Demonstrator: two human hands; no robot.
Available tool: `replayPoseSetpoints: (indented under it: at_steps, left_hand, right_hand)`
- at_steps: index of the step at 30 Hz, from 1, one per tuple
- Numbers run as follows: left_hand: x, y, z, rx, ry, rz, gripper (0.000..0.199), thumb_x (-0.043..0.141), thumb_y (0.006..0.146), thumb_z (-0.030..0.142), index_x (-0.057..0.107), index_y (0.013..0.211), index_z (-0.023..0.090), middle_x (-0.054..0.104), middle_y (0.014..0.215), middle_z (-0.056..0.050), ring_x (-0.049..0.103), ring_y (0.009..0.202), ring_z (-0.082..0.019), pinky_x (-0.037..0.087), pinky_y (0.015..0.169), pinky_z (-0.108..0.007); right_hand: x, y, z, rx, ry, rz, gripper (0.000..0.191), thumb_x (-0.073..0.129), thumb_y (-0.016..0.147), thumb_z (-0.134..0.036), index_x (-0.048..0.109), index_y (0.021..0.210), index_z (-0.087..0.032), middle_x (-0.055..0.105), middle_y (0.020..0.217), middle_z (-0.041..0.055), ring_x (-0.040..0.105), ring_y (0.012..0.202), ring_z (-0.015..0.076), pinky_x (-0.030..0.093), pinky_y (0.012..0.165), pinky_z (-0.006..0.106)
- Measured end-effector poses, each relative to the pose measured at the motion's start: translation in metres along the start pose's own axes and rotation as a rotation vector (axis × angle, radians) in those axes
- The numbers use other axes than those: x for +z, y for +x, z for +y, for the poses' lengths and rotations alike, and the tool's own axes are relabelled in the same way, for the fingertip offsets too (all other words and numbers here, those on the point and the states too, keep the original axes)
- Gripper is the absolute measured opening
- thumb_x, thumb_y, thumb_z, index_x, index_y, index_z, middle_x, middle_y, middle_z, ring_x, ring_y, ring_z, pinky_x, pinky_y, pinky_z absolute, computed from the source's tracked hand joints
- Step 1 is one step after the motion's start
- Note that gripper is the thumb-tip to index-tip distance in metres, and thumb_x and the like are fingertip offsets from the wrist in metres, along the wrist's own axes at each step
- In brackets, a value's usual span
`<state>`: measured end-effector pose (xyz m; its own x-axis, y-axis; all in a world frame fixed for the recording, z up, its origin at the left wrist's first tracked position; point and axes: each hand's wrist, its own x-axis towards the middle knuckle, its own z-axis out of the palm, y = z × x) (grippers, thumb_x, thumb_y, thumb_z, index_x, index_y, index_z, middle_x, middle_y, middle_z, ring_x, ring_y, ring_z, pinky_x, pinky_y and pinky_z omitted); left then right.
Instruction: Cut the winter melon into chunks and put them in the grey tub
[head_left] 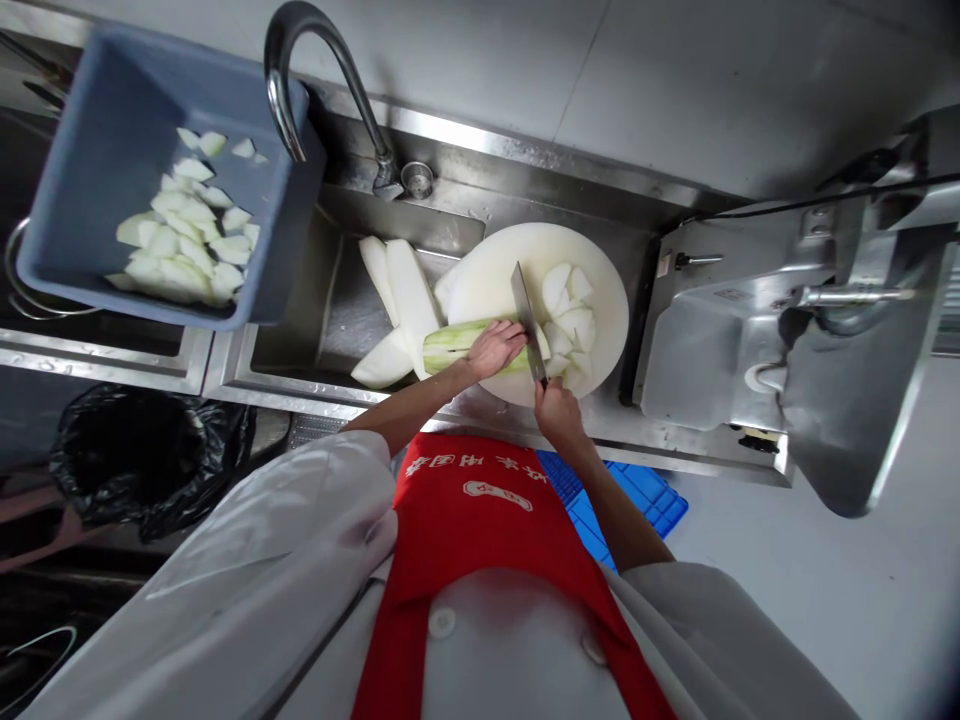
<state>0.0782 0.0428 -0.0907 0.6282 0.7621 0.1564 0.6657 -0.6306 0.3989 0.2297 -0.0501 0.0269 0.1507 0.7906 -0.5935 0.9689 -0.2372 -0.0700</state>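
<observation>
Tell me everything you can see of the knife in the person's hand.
The knife has a grey, metallic-looking blade and a dark handle, mostly hidden by the right hand gripping it. The blade stands across one end of the pale green vegetable, over the white board, its tip pointing away from the person. Contact with the left hand is unclear.

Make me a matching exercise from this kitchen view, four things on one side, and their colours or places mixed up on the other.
Things
1. Knife
2. Apron
3. Plastic tub
4. Cutting board

Colours and places
A. Blue-grey, on the far left of the sink area
B. White and round, underneath pale slices
C. Held in the right hand
D. Red with white lettering

Pairs: 1-C, 2-D, 3-A, 4-B
</observation>
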Motion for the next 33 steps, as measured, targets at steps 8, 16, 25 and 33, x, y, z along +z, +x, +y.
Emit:
replayPoseSetpoints:
  at_steps: [8,16,25,33]
  left_hand:
    - [-0.011,-0.006,-0.005,0.041,-0.016,-0.017,0.039,0.033,0.11,0.03,0.07,0.107,0.018,0.067,0.111,-0.009,0.054,0.102,-0.023,0.041,0.089,-0.037]
    - [-0.007,-0.005,-0.004,0.027,0.006,-0.041,0.035,0.036,0.108,0.027,0.07,0.11,0.018,0.066,0.112,-0.01,0.054,0.103,-0.024,0.041,0.089,-0.039]
    - [-0.012,-0.003,-0.005,-0.004,-0.054,-0.078,0.037,0.034,0.109,0.03,0.069,0.114,0.018,0.066,0.112,-0.011,0.055,0.104,-0.025,0.043,0.092,-0.039]
    - [-0.037,-0.055,-0.009,-0.226,0.191,-0.179,0.104,0.087,0.068,0.062,0.043,0.156,0.026,0.039,0.156,-0.023,0.038,0.136,-0.051,0.031,0.108,-0.069]
  right_hand:
    - [0.006,0.035,0.007,-0.069,0.001,0.049,0.035,0.035,0.112,-0.036,0.054,0.121,-0.008,0.073,0.109,0.0214,0.071,0.104,0.0301,0.047,0.083,0.032]
    - [-0.014,-0.027,0.019,-0.048,-0.056,-0.014,0.033,0.037,0.111,-0.038,0.054,0.117,-0.011,0.073,0.098,0.0196,0.073,0.094,0.0306,0.046,0.078,0.033]
    - [0.009,0.021,-0.014,-0.013,0.033,-0.03,0.037,0.032,0.112,-0.035,0.051,0.127,-0.007,0.071,0.113,0.0239,0.071,0.107,0.03,0.048,0.084,0.032]
    - [0.015,0.045,0.015,-0.083,0.076,0.051,0.039,0.035,0.112,-0.041,0.054,0.125,-0.01,0.073,0.111,0.0208,0.07,0.105,0.029,0.048,0.086,0.031]
